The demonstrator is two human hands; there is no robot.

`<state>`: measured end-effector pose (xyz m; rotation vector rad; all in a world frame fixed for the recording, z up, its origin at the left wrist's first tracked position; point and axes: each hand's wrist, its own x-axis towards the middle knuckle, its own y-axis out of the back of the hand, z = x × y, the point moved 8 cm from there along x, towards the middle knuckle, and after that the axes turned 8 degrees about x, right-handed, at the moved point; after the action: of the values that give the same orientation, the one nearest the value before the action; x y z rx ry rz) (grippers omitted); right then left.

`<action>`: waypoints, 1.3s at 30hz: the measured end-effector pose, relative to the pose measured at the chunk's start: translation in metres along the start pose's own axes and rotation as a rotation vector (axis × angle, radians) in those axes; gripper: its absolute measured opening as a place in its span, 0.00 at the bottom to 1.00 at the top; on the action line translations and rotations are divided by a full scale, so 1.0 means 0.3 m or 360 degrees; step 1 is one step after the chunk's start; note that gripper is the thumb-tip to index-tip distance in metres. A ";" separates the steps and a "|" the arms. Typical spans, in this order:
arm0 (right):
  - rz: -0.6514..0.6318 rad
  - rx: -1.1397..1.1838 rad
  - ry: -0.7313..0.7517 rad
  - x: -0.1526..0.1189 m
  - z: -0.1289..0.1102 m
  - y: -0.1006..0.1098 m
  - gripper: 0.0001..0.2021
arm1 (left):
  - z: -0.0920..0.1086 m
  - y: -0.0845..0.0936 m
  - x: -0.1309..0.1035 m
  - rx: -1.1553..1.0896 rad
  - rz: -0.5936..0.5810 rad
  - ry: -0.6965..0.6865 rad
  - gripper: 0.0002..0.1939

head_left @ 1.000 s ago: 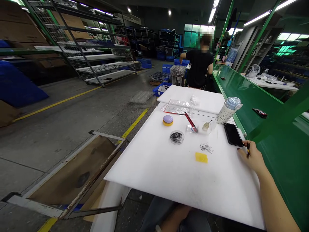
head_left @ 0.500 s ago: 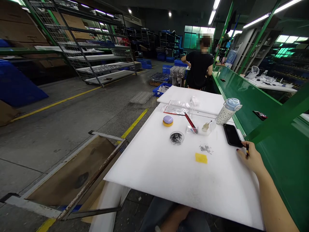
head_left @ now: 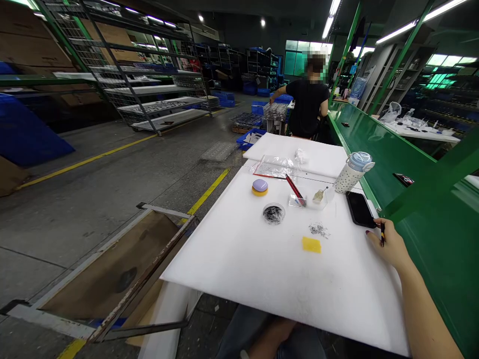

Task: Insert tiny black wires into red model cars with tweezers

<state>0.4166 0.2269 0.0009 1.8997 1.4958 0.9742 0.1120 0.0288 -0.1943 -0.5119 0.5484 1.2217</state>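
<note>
My right hand (head_left: 391,245) rests at the table's right edge, its fingers curled around a slim black tool with yellow marks (head_left: 382,234), whose exact kind I cannot make out. Those fingertips touch the lower corner of a black phone (head_left: 359,209). Of my left arm (head_left: 271,339), only part shows low over my lap; the table hides the fingers. Left of my right hand lie a scatter of tiny dark thin pieces (head_left: 319,229) and a yellow pad (head_left: 312,245). A round clear dish (head_left: 274,214) holds more dark pieces.
Red-and-black sticks (head_left: 295,188) lean in a clear tray beside a small yellowish lump (head_left: 319,195). A purple-and-yellow round object (head_left: 260,187), clear plastic bag (head_left: 275,165) and spotted bottle (head_left: 352,173) stand around. A co-worker (head_left: 307,107) sits ahead; a metal-framed stand (head_left: 112,269) is left.
The co-worker ahead has stretched the left arm out toward the stacked trays. My right hand and the things on the table stay in place.
</note>
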 end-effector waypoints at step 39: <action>-0.0006 0.0033 -0.0018 -0.004 -0.003 -0.001 0.29 | -0.039 0.012 -0.011 0.0021 0.0016 0.0287 0.10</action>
<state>0.4154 0.2257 0.0010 1.9127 1.5081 0.9485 0.1065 0.0200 -0.2014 -0.6126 0.7123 1.1871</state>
